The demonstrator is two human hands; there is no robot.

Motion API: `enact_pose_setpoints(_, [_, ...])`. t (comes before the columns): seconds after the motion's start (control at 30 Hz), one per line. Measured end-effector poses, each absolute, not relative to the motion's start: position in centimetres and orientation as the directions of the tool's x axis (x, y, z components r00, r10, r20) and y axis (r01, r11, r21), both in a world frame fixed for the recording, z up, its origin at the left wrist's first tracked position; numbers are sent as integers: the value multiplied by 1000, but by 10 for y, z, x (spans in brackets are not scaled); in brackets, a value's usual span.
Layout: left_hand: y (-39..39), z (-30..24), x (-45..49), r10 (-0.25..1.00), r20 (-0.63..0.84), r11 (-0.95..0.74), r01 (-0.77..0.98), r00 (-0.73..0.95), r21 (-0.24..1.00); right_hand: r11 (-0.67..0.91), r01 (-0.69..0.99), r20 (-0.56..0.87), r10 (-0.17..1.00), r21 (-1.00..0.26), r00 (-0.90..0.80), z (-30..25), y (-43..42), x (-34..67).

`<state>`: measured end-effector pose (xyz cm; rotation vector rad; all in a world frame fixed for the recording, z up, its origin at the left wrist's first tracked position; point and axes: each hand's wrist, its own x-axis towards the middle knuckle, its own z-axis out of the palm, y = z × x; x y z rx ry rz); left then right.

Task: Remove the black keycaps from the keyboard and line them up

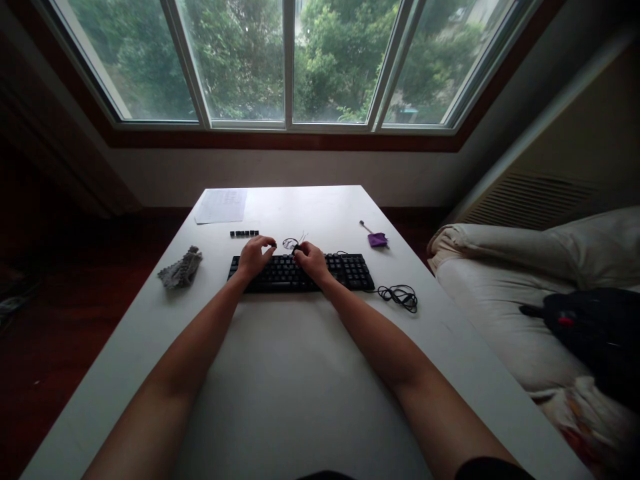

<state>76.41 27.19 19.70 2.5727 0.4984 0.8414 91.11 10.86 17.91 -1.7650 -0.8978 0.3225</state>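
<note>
A black keyboard (285,281) lies across the white table in front of me. My left hand (254,257) is over its upper left part, thumb and fingers pinched on a small black keycap (274,245). Beside it, my right hand (312,260) rests over the middle of the keyboard. Its fingers close on the black handle of what looks like a wire keycap puller (297,249), with thin wires pointing up. Several black keycaps (245,234) stand in a row behind my left hand. A thin dark loop (289,243) lies just beyond the keyboard.
At left sits a crumpled grey cloth (181,269), with a paper sheet (221,205) at the far left corner. A small brush (369,229) and a purple cloth (378,240) lie at right. The coiled cable (400,297) is near the table's right edge, beside a sofa (500,287).
</note>
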Motion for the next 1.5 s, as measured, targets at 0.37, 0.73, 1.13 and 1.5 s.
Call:
enact_pose_setpoints(0.37, [348,191,802,594,337,-803,567,731,185,-116,426,234,692,-897,683,178,106,911])
enact_pose_setpoints(0.73, [382,178,834,558,240,-830,541,795,137,-93,440,258,696,-893,670,166,110,917])
enact_pose_setpoints(1.13, [381,176,832,586,228,-810,564,777,160,-80,432,260,696,-898,669,169,109,916])
enact_pose_setpoints(1.5, [366,186,827,560,248,-828,538,790,156,-70,364,209,712,-929,671,171,109,915])
